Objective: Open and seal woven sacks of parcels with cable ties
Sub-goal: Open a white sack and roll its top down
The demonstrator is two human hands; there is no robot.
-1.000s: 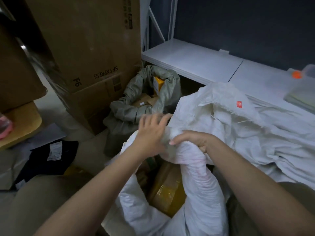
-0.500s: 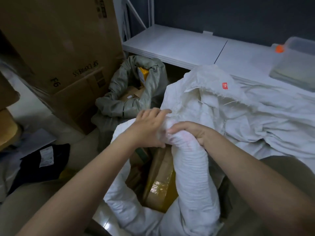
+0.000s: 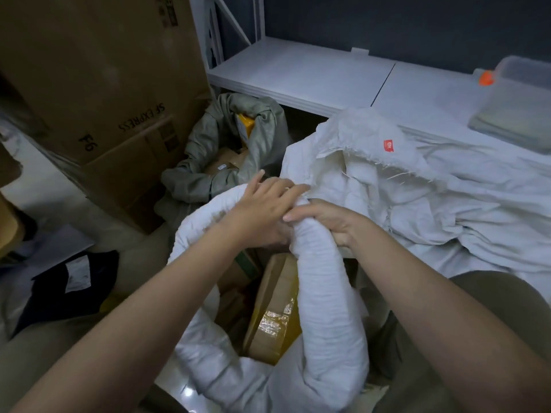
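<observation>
A white woven sack [image 3: 325, 308] stands open in front of me, its rim rolled down into a thick ring. Brown and yellow taped parcels [image 3: 274, 311] fill its inside. My right hand [image 3: 331, 222] grips the rolled rim at its far side, fingers curled over the top. My left hand [image 3: 262, 210] lies on the same stretch of rim right beside it, fingers reaching forward over the fabric. No cable tie shows in view.
A grey-green sack [image 3: 226, 156] with parcels stands open behind. Loose white sacks [image 3: 417, 186] are heaped on the right over a low white shelf [image 3: 298, 73]. Large cardboard boxes [image 3: 98, 84] rise at left. A clear plastic bin [image 3: 518, 102] sits far right.
Both hands have kept hold of the far rim and worked along it; the rolled rim looks thicker and more bunched. My view has shifted slightly nearer.
</observation>
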